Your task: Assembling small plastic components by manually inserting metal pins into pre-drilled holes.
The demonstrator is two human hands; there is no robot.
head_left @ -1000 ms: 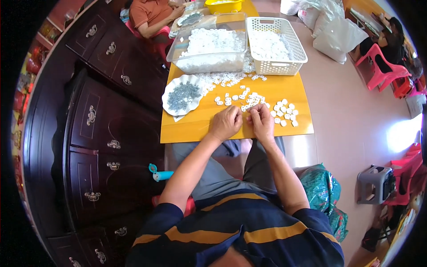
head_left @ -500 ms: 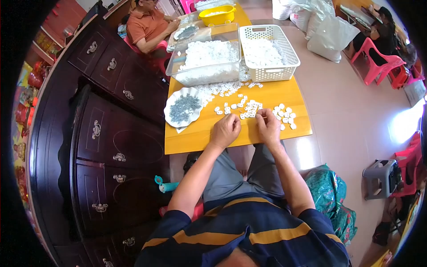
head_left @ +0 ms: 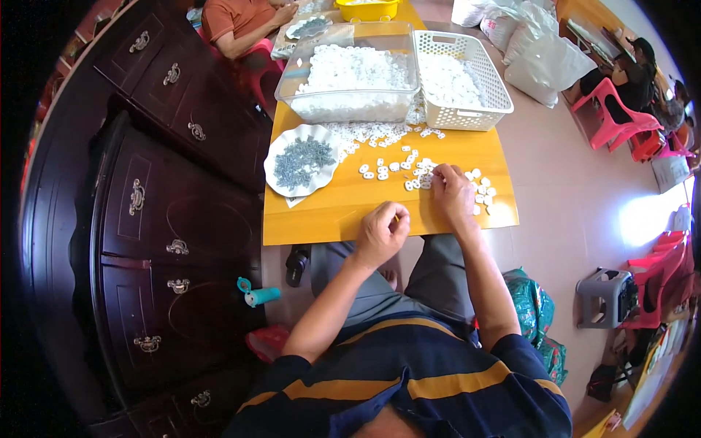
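Left hand (head_left: 382, 233) loosely curled, right hand (head_left: 456, 194) farther forward, its fingers (head_left: 442, 174) bent, both forearms (head_left: 330, 309) bare

Small white rounded plastic-looking pieces (head_left: 410, 185) with dark holes are lying loosely clustered mid-way across the orange-yellow worktop (head_left: 328, 219), some touching; similar white rounded pieces (head_left: 480, 198) are forming another group farther right, partly hidden.

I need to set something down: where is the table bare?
The yellow wooden table is bare between the scalloped white plate and the left hand. It's crowded around the right hand, with small white pieces on both sides, and farther back by the clear plastic bin and white perforated basket.
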